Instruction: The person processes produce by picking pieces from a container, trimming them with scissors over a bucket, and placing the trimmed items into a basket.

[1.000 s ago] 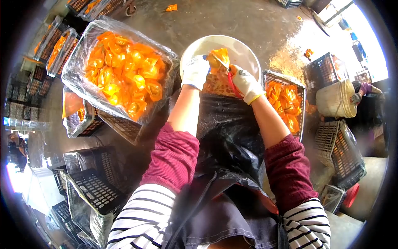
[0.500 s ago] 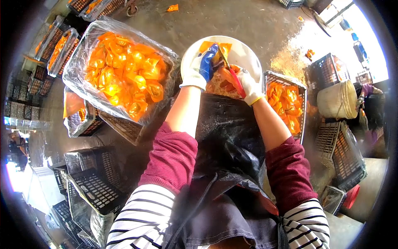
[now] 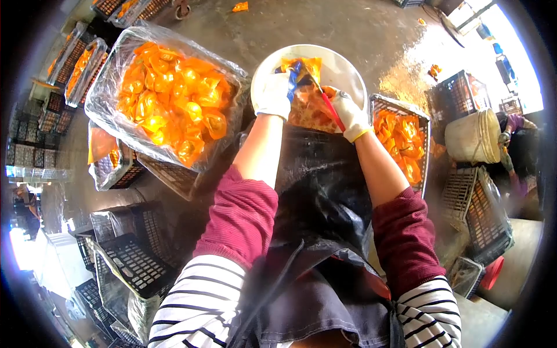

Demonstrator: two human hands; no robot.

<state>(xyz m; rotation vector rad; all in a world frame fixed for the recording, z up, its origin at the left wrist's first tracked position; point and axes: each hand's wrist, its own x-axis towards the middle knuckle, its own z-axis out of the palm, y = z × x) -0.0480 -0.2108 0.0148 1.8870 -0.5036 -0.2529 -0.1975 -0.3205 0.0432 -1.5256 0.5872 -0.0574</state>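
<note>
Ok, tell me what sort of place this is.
Probably a workshop, perhaps for small-scale processing or packing: a plastic-lined crate heaped with shiny orange pieces, a round white tub beside it, and dark crates standing about the hard floor.

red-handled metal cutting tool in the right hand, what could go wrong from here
The red-handled metal cutting tool angles toward the white-and-blue-gloved left hand, so a slip might nick it. The glossy orange plastic wrapper looks crumpled and could twist out of the grip. It is held over the round white basin, so a cut scrap might drop in there.
</note>
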